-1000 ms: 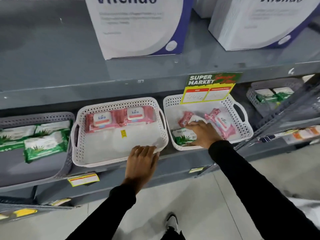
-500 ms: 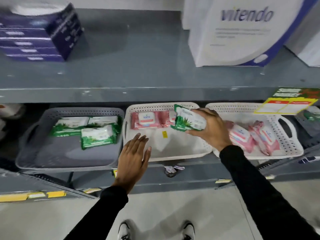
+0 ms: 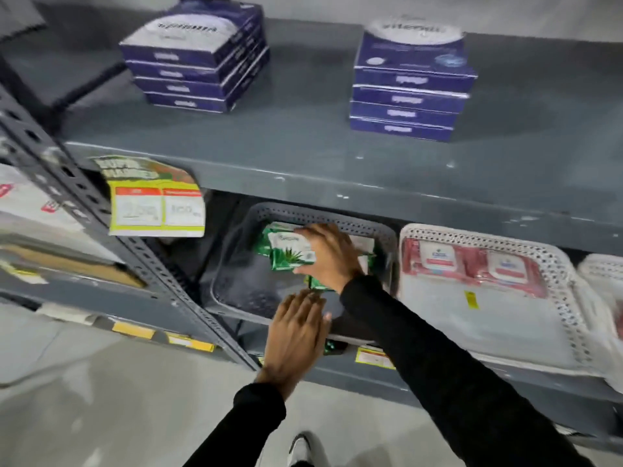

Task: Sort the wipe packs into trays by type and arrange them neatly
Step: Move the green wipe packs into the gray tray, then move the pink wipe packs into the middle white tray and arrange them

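My right hand (image 3: 328,256) grips a green wipe pack (image 3: 288,251) and holds it inside the grey tray (image 3: 242,291) on the lower shelf, over other green packs that it mostly hides. Flat and with fingers together, my left hand (image 3: 296,332) rests on the grey tray's front rim. To the right, the white tray (image 3: 569,318) holds two pink wipe packs (image 3: 472,267) along its back. A second white tray (image 3: 603,264) shows at the far right edge.
The upper shelf (image 3: 303,153) overhangs the trays and carries two stacks of dark blue boxes (image 3: 195,59). A yellow-green price sign (image 3: 151,200) hangs at left beside a perforated steel upright (image 3: 101,214). Price labels line the shelf edge; grey floor lies below.
My right hand carried the green pack from the right white tray leftward past the pink-pack tray into the grey tray. My left hand shifted from the white tray's rim to the grey tray's rim.
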Demonstrator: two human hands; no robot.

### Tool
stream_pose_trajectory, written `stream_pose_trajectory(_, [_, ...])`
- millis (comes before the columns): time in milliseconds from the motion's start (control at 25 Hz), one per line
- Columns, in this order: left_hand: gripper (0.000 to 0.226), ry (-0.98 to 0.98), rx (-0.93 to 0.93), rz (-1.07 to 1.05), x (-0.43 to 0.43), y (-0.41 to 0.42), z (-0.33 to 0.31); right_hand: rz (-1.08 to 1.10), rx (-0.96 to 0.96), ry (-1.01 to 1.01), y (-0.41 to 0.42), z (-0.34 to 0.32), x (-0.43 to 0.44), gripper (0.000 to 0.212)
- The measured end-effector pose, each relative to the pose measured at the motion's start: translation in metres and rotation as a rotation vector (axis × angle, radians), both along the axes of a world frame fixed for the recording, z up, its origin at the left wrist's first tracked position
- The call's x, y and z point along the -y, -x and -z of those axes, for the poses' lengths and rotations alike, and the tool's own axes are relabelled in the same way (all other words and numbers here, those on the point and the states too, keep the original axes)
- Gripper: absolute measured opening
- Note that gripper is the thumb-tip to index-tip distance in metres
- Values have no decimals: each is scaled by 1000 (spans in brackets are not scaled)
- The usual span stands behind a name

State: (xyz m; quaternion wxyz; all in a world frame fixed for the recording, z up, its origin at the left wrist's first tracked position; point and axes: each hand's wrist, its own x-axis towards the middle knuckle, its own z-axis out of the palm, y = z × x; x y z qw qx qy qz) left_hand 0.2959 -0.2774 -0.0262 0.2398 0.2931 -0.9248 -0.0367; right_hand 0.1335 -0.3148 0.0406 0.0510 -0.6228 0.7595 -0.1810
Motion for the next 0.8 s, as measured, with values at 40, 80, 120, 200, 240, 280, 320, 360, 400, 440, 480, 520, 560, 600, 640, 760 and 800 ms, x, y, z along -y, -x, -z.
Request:
stream_pose_trajectory(40, [37, 19, 16, 15, 0, -3, 3, -37, -64, -23, -13, 4, 14, 78])
stream_pose_trajectory(80, [36, 23, 30, 28, -1, -4, 4, -68, -119, -45, -24, 8, 25, 77])
stream_pose_trajectory(120, [33, 31, 43, 29, -3, -4, 3, -91, -160, -65, -32, 13, 34, 75])
stream_pose_trajectory(200, [31, 46, 69, 20, -3, -2, 0, -108, -188, -101, -41, 23, 44, 73])
stream_pose_trajectory(240, [30, 49, 77, 15, -2, -2, -2, -113, -174, -122, -42, 27, 45, 74])
stream_pose_trajectory(280, [28, 47, 79, 12, -2, -1, -3, -121, -142, -138, -40, 27, 44, 75])
stream_pose_trajectory(320, [26, 31, 73, 5, -1, -1, -4, -132, -100, -133, -38, 26, 41, 78])
stream_pose_trajectory(360, [27, 2, 60, 7, -2, 2, -8, -127, -50, -89, -32, 21, 33, 79])
stream_pose_trajectory(400, [28, -37, 43, 10, -6, 7, -14, -111, -2, -15, -23, 14, 21, 79])
stream_pose_trajectory(440, [31, -66, 21, 11, -10, 16, -20, -87, 50, 67, -12, 6, 8, 77])
stream_pose_trajectory(480, [34, -79, -2, 22, -19, 28, -26, -59, 100, 135, 5, 0, -10, 73])
stream_pose_trajectory(520, [37, -84, -28, 34, -24, 40, -30, -36, 143, 176, 22, -4, -26, 68])
stream_pose_trajectory(560, [39, -97, -48, 72, -38, 59, -34, 8, 170, 197, 47, -9, -52, 64])
stream_pose_trajectory(600, [40, -111, -67, 114, -50, 76, -37, 50, 178, 207, 70, -14, -76, 61])
stream_pose_trajectory(640, [40, -120, -81, 165, -68, 97, -39, 107, 183, 209, 97, -17, -107, 60])
stream_pose_trajectory(760, [39, -133, -89, 308, -131, 158, -36, 301, 183, 199, 176, -21, -211, 61])
stream_pose_trajectory(800, [39, -133, -90, 339, -150, 177, -33, 372, 176, 180, 198, -22, -245, 63])
